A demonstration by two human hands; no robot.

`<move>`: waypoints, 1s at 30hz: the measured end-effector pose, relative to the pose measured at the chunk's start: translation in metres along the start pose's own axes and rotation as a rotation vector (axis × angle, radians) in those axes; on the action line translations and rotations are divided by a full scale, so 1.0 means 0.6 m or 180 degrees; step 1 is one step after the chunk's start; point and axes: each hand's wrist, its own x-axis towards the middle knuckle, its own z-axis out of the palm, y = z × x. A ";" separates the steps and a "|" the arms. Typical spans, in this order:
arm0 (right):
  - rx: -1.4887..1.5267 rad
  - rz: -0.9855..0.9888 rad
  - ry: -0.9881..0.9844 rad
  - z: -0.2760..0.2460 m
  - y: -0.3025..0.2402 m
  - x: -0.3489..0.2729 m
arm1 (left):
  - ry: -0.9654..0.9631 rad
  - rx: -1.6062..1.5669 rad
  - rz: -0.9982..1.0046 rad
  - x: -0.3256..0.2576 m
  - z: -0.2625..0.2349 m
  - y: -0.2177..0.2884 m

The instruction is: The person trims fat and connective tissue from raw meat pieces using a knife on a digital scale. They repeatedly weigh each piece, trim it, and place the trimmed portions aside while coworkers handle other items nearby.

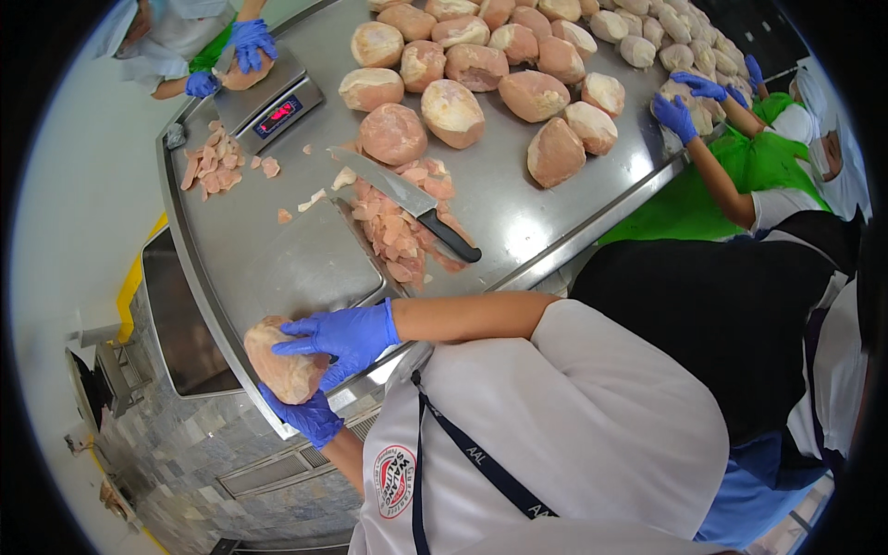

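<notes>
A rounded, ham-like piece of meat (pixel 277 356), pale pink with a whitish surface, is held between my two hands at the table's near left corner. My left hand (pixel 303 413), in a blue glove, grips it from below and behind. My right hand (pixel 347 340), gloved alike, lies over its right side with the fingers spread around it. Just beyond is a flat raised steel surface (pixel 305 254). A knife (pixel 398 190) with a black handle rests on a heap of pink meat trimmings (pixel 384 231), apart from both hands.
Many similar rounded meat pieces (pixel 476 67) cover the far part of the steel table (pixel 518 217). A scale (pixel 268 106) with a red display stands far left, near a small trimmings pile (pixel 215 162); a co-worker's gloved hands (pixel 250 46) hold meat there. Other gloved hands (pixel 675 116) work at right.
</notes>
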 end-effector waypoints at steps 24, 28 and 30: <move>-0.0588 0.3457 0.2531 -0.349 0.356 -0.121 | -0.4958 -0.0065 0.3926 -0.129 0.366 0.308; 0.0545 0.3227 0.2398 -0.400 0.376 -0.138 | -0.4990 0.0444 0.4317 -0.125 0.405 0.285; 0.1002 0.3227 0.2384 -0.402 0.384 -0.138 | -0.4993 0.0564 0.4422 -0.118 0.414 0.281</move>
